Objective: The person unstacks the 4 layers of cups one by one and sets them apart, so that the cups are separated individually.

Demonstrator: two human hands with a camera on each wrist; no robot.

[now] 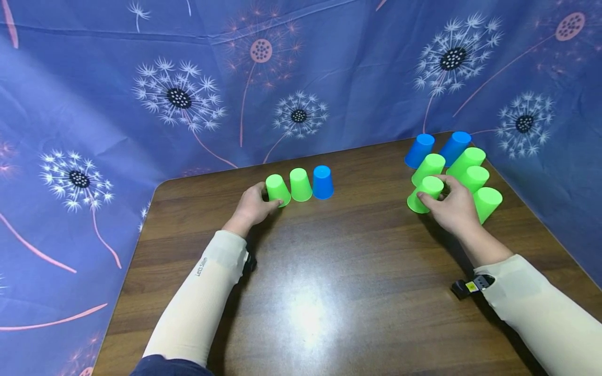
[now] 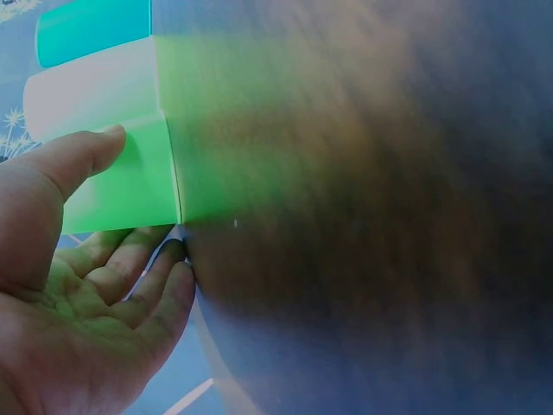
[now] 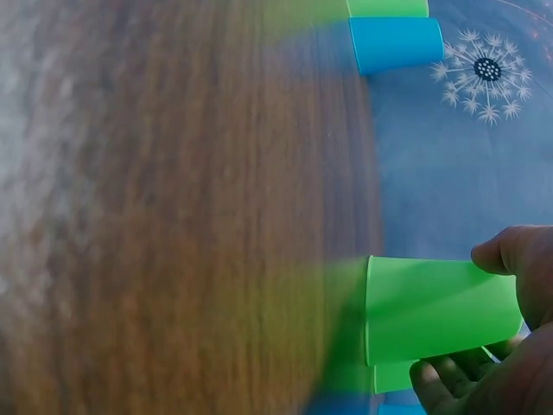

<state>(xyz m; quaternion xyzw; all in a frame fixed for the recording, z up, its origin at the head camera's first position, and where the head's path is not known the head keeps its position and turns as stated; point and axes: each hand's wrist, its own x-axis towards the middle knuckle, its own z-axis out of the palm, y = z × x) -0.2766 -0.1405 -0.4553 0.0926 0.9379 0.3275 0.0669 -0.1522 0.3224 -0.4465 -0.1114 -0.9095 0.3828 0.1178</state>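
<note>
Three upside-down plastic cups stand in a row at the back middle of the table. My left hand (image 1: 254, 208) pinches the leftmost green cup (image 1: 277, 186), thumb in front and fingers behind. Beside that cup are another green cup (image 1: 301, 186) and a blue cup (image 1: 323, 183). On the right, my right hand (image 1: 455, 209) grips the front-left green cup (image 1: 425, 195) of a larger group. The right wrist view shows its thumb on one side of this green cup (image 3: 441, 309) and the fingertips under the other.
Behind the right hand stand several more green cups (image 1: 472, 161) and two blue cups, one of them (image 1: 419, 151) at the back left of the group. The brown wooden table (image 1: 301, 261) meets a blue dandelion-print cloth (image 1: 352, 78) behind and at the right.
</note>
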